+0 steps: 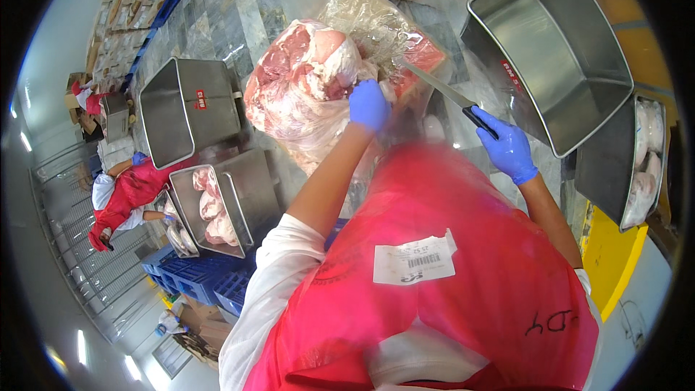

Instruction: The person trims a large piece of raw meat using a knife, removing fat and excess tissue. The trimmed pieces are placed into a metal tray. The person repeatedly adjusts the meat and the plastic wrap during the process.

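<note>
A large piece of raw meat (300, 76), pink with white fat, lies partly in a clear plastic bag (362, 11) on the work surface ahead of me. At the meat's right edge, my left hand (369, 106), in a blue glove, is closed on the bag's crumpled plastic; its fingertips are partly hidden. A knife (445, 89) with a long blade and black handle is gripped in my right hand (509, 150), also gloved in blue. Its blade slants up and left, with the tip near the bagged red meat (423, 54) beside the large piece.
An empty-looking steel tub (557, 51) stands at the right, near another tub (615, 166) and packed meat (644, 181). Leftward are a steel tub (192, 108), a tub of meat pieces (213, 206) and blue pallets (192, 275). A co-worker (134, 185) in a red apron works farther left.
</note>
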Demonstrator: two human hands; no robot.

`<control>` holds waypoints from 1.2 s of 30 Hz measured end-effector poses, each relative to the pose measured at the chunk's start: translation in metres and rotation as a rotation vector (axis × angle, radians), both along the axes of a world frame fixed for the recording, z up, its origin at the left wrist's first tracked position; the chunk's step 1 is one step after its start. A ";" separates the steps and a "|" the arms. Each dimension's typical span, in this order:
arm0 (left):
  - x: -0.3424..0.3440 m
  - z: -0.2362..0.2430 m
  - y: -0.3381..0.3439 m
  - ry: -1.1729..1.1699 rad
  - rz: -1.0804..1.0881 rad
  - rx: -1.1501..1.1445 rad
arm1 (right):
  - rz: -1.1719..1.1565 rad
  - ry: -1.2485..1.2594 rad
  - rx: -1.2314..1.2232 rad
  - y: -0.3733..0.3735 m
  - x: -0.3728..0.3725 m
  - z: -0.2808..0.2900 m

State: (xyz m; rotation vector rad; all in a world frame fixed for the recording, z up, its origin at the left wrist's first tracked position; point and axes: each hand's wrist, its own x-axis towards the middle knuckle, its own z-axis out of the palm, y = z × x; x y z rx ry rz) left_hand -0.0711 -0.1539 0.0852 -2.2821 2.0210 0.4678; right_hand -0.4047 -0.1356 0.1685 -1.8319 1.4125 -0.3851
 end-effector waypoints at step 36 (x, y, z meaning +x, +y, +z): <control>-0.019 -0.040 -0.002 0.316 0.384 0.215 | 0.311 0.035 0.082 -0.068 0.023 0.088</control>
